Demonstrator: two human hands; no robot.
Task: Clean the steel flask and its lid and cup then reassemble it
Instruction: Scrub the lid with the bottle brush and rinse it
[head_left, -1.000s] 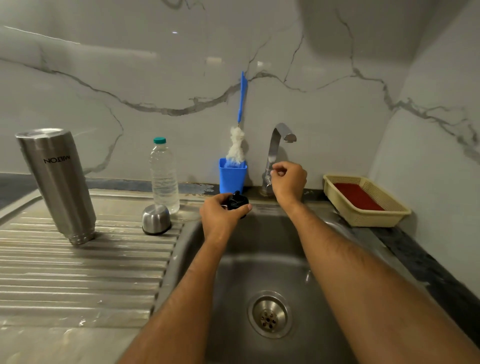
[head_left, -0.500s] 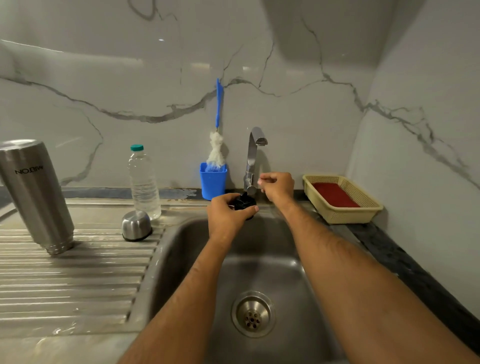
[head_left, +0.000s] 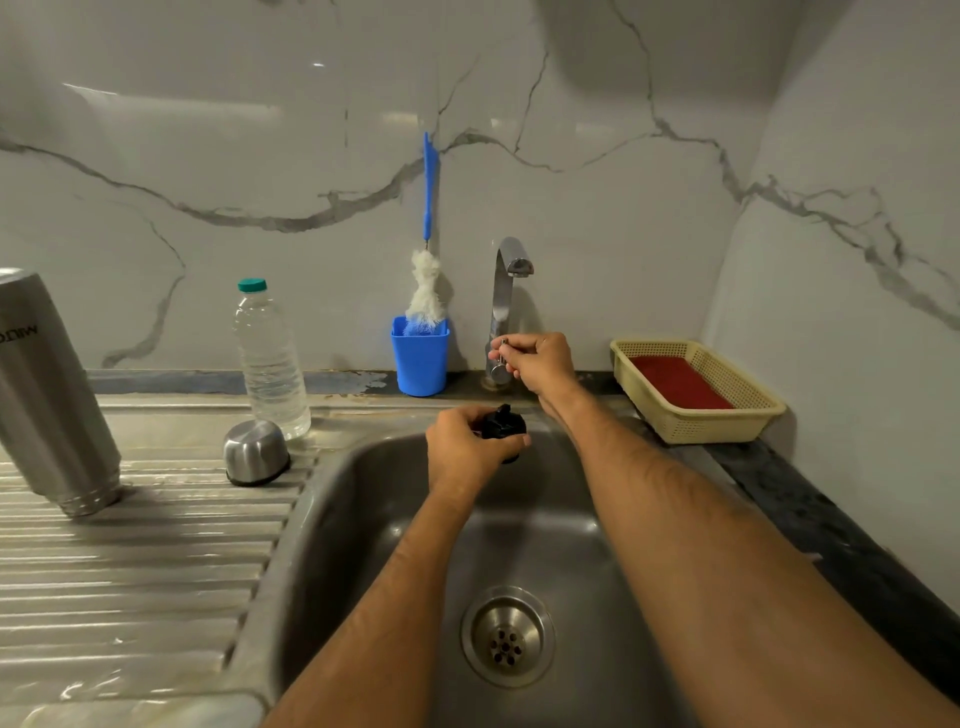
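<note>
The steel sink (head_left: 363, 519) filled the lower view, its ribbed drainboard (head_left: 130, 561) carrying the steel flask (head_left: 49, 400) upside down and the steel cup (head_left: 255, 452) inverted beside a water bottle (head_left: 270, 364). Over the basin, the left hand (head_left: 462, 452) gripped the black lid (head_left: 503, 427). The right hand (head_left: 537, 361) pinched the handle of the tap (head_left: 504, 291).

Two bare forearms, lightly haired, with no sleeves, watch or rings visible.
</note>
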